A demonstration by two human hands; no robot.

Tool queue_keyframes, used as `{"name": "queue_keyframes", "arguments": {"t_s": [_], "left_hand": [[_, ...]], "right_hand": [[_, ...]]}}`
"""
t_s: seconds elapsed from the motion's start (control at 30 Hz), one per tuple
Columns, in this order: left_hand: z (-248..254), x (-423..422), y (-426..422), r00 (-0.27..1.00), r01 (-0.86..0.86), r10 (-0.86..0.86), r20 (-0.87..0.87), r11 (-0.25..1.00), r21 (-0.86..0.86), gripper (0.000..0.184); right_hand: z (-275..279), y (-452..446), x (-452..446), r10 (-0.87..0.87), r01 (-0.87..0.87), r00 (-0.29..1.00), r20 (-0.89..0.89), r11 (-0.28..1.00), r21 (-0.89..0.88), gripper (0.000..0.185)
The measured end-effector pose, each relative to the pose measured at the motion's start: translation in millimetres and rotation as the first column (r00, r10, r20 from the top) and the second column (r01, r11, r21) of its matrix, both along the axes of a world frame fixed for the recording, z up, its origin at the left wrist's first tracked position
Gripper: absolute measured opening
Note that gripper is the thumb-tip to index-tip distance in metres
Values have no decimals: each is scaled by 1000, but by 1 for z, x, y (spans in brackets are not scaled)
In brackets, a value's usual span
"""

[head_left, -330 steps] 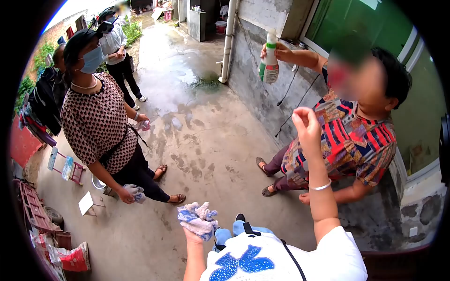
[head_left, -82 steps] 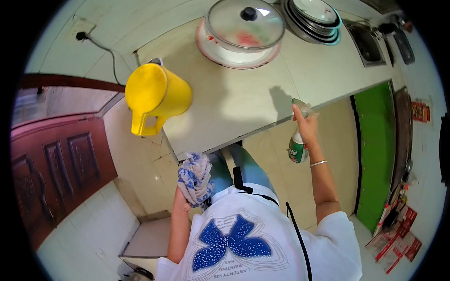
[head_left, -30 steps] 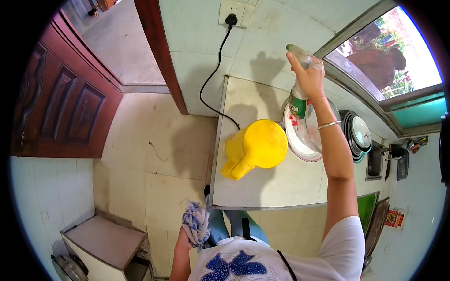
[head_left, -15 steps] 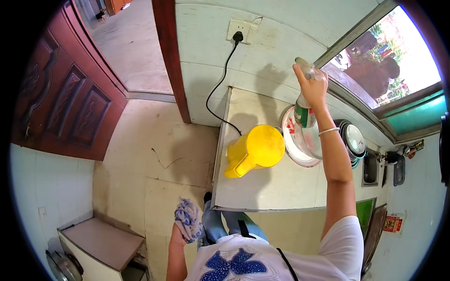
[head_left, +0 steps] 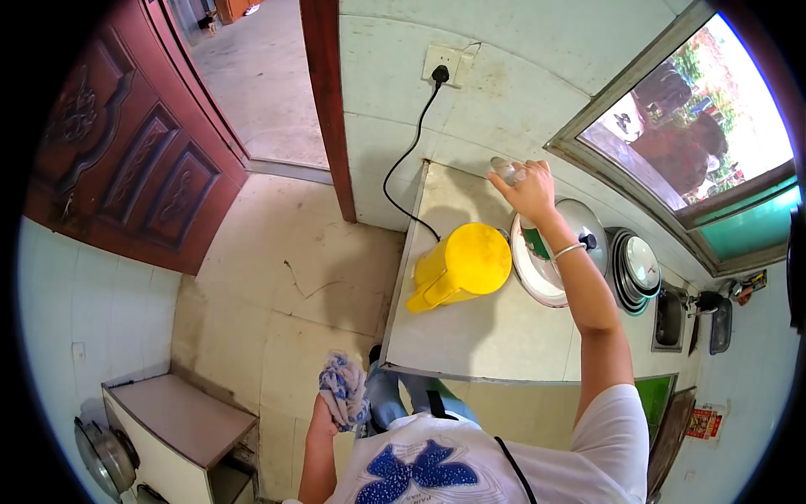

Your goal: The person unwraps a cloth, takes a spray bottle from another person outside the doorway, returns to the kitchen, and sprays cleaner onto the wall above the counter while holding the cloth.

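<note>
My right hand is closed round the top of a spray bottle with a green and white label, held over the counter close to the wall. Below it a basin with a glass lid is partly covered by my forearm. A yellow kettle stands left of the basin, its cord running to the wall. Low in the view, beside my legs, my left hand grips a crumpled blue and white cloth.
The counter's front edge runs just before my body. Stacked bowls and a sink lie to the right. A window shows people outside. At left are an open door and a low cabinet.
The yard of the oldest frame has given way to a kitchen. Over the last second my right hand with the bottle has come down and slightly left. The cloth remains in my left hand.
</note>
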State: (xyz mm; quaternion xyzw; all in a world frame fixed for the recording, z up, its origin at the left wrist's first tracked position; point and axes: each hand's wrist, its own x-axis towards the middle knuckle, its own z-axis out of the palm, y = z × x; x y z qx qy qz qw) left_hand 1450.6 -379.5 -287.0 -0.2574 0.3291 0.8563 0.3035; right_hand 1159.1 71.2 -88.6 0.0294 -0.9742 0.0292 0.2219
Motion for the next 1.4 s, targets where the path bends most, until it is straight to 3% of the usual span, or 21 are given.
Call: {"name": "queue_keyframes", "arguments": {"t_s": [0.2, 0.27, 0.4, 0.5, 0.6, 0.7, 0.77, 0.9, 1.03, 1.07, 1.1, 1.13, 1.17, 1.23, 1.27, 1.3, 1.33, 1.4], "left_hand": [[12, 1, 1, 999, -26, 28, 47, 999, -45, 40], [13, 1, 3, 998, -48, 51, 47, 997, -57, 41], [-7, 9, -5, 992, -86, 87, 93, 996, -20, 41], [-7, 10, -4, 990, -144, 142, 25, 984, 103, 40], [35, 1, 1, 993, -114, 114, -9, 993, -11, 41], [28, -11, -19, 996, -69, 74, -43, 991, 111, 45], [12, -26, -46, 996, -85, 88, -20, 989, 122, 46], [-6, -69, -106, 996, -87, 79, 47, 980, 177, 47], [14, -119, -179, 1000, -8, 9, -11, 990, 144, 42], [10, -130, -200, 1000, -19, 22, -20, 994, 106, 41], [14, -139, -217, 999, -26, 27, -18, 998, 52, 39], [6, -142, -234, 994, -12, 15, -108, 1000, 27, 40], [-8, -150, -255, 993, 2, 1, -115, 1000, 23, 40], [-34, -167, -289, 994, 22, 15, -105, 940, 339, 39], [-15, -178, -288, 994, 30, 9, -112, 941, 338, 39], [5, -185, -285, 996, -8, 23, -88, 985, 174, 37], [34, -185, -280, 998, -44, 44, -38, 999, -14, 35], [53, -205, -265, 998, -57, 55, -38, 998, -35, 36]], "right_hand": [[10, -18, -16, 132, -135, 990, 47, 988, 73, 49], [11, -22, -24, 220, -215, 973, -64, 973, 80, 48], [7, -25, -41, 297, -294, 954, -43, 953, 74, 48], [3, -23, -49, 289, -285, 957, -21, 953, 105, 49], [8, -20, -45, 209, -218, 975, 77, 966, 136, 49], [17, -14, -46, 275, -275, 961, 33, 934, 230, 49], [22, -16, -49, 298, -315, 949, 102, 896, 312, 47], [41, -35, -43, 44, -112, 982, 183, 917, 383, 46], [75, -108, -26, -130, 103, 988, 86, 959, 264, 47], [79, -122, -30, -186, 200, 965, 185, 978, -59, 48], [81, -126, -31, -206, 316, 929, 306, 871, -375, 48], [75, -131, -29, -182, 335, 932, 314, 761, -555, 44], [70, -145, -31, -193, 341, 932, 307, 754, -561, 44], [55, -174, -36, -5, 65, 998, 67, 327, -943, 37], [48, -187, -41, -18, 71, 997, 69, 210, -975, 35], [38, -203, -46, -51, -50, 997, -54, 80, -996, 36], [32, -220, -51, -100, -85, 991, -86, 14, -996, 36], [25, -237, -62, -156, -150, 978, -142, -43, -988, 36]]}}
